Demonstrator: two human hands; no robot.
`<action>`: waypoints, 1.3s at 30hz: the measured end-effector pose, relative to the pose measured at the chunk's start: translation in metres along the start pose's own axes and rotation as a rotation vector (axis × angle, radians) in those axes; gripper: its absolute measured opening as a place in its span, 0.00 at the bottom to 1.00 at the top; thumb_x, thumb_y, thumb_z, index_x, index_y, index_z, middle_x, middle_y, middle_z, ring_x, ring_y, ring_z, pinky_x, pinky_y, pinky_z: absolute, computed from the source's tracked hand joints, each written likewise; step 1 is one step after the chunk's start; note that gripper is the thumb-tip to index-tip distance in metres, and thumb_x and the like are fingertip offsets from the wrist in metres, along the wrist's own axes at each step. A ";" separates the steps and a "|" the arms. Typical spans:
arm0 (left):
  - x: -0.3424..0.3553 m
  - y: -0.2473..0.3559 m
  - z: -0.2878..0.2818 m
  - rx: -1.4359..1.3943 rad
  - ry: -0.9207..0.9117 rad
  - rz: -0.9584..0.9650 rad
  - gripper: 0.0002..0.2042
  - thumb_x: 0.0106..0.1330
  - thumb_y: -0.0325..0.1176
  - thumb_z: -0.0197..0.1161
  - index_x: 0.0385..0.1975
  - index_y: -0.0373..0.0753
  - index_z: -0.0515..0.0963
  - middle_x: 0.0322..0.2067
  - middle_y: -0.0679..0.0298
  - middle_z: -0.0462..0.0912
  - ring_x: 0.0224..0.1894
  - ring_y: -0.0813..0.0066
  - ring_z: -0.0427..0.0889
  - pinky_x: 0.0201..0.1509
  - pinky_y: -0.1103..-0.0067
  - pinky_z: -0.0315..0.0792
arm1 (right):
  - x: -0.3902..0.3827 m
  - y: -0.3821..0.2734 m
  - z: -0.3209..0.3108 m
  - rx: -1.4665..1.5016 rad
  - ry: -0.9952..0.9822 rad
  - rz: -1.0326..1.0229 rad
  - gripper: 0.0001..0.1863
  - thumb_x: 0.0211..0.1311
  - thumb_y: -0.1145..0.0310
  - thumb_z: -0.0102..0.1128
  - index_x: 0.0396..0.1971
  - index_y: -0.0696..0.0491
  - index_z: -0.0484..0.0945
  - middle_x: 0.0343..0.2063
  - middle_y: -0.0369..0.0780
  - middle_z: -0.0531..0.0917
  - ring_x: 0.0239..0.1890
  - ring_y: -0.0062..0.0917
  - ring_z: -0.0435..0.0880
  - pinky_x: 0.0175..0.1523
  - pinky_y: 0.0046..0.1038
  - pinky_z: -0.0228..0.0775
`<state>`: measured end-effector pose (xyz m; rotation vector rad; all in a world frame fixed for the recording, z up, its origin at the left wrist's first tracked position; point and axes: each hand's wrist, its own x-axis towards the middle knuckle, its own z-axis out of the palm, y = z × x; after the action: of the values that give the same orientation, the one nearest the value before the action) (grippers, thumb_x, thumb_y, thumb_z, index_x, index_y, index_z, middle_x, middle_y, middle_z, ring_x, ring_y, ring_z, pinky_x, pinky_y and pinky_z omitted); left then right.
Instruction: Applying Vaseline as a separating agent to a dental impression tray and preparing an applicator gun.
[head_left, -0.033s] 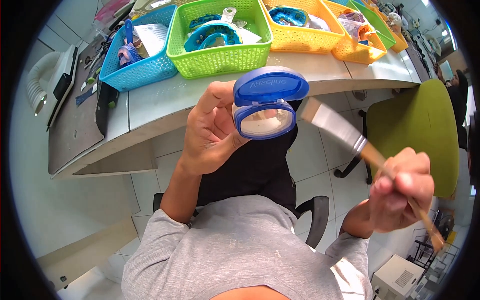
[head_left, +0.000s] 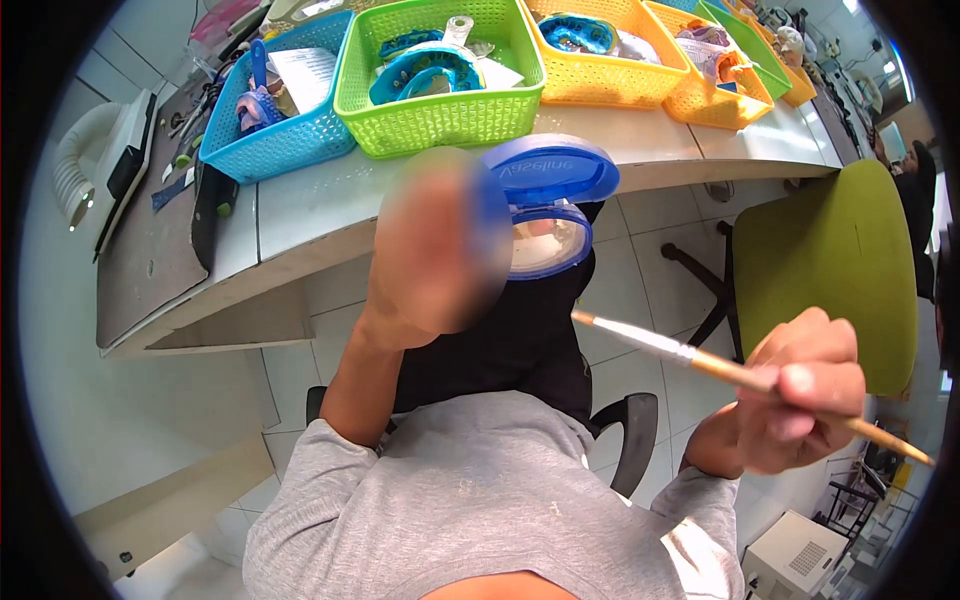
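Observation:
My left hand (head_left: 430,250), partly hidden by a blur, holds a small container (head_left: 550,240) with pale material inside and its blue lid (head_left: 555,170) flipped up, above my lap. My right hand (head_left: 800,390), on the right, is closed round the wooden handle of a paintbrush (head_left: 650,340). The brush's narrow-looking tip points left, below and to the right of the container, apart from it.
Plastic baskets in blue (head_left: 265,150), green (head_left: 440,125) and yellow (head_left: 610,80) hold trays and papers on the curved bench (head_left: 230,240). A white hose unit (head_left: 110,160) stands at left. A green chair (head_left: 820,270) is at right, with a person (head_left: 910,190) partly visible beyond.
The brush has turned from showing its wide flat side to looking narrow, and its tip has dropped down and left, away from the lid. The container stays in about the same place.

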<state>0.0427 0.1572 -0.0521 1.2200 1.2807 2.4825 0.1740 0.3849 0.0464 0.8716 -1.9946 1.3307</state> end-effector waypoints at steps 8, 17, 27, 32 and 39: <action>-0.009 -0.007 -0.007 0.018 0.003 -0.086 0.30 0.59 0.29 0.66 0.59 0.36 0.60 0.56 0.46 0.68 0.58 0.53 0.69 0.60 0.65 0.68 | 0.018 0.004 0.044 -0.300 0.064 0.082 0.08 0.57 0.71 0.64 0.32 0.59 0.78 0.20 0.43 0.82 0.22 0.25 0.82 0.25 0.20 0.73; -0.009 -0.007 -0.008 0.080 0.034 -0.087 0.33 0.59 0.36 0.68 0.64 0.43 0.59 0.59 0.37 0.64 0.61 0.35 0.65 0.61 0.55 0.66 | 0.032 0.027 0.056 -0.412 -0.005 -0.023 0.10 0.43 0.83 0.65 0.29 0.61 0.81 0.22 0.42 0.83 0.23 0.27 0.83 0.28 0.22 0.76; -0.011 -0.008 -0.010 0.056 0.046 -0.106 0.32 0.59 0.34 0.67 0.63 0.43 0.60 0.59 0.39 0.64 0.61 0.36 0.65 0.61 0.55 0.66 | 0.033 0.031 0.058 -0.346 0.015 0.015 0.11 0.41 0.87 0.63 0.30 0.63 0.83 0.23 0.43 0.84 0.23 0.26 0.82 0.27 0.21 0.75; -0.010 -0.008 -0.011 0.071 0.057 -0.108 0.32 0.59 0.35 0.67 0.62 0.42 0.61 0.59 0.39 0.65 0.61 0.36 0.65 0.62 0.55 0.65 | 0.032 0.033 0.062 -0.351 0.001 0.024 0.11 0.42 0.87 0.62 0.29 0.63 0.82 0.23 0.44 0.84 0.23 0.26 0.82 0.27 0.21 0.75; -0.012 -0.008 -0.009 0.072 0.077 -0.128 0.31 0.58 0.38 0.69 0.61 0.42 0.63 0.58 0.40 0.66 0.60 0.37 0.67 0.62 0.54 0.65 | 0.034 0.029 0.058 -0.329 0.017 0.082 0.10 0.41 0.86 0.61 0.29 0.63 0.82 0.23 0.44 0.84 0.24 0.27 0.83 0.30 0.22 0.76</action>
<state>0.0426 0.1511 -0.0681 1.0298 1.4309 2.4338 0.1238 0.3320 0.0366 0.6281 -2.1745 1.0059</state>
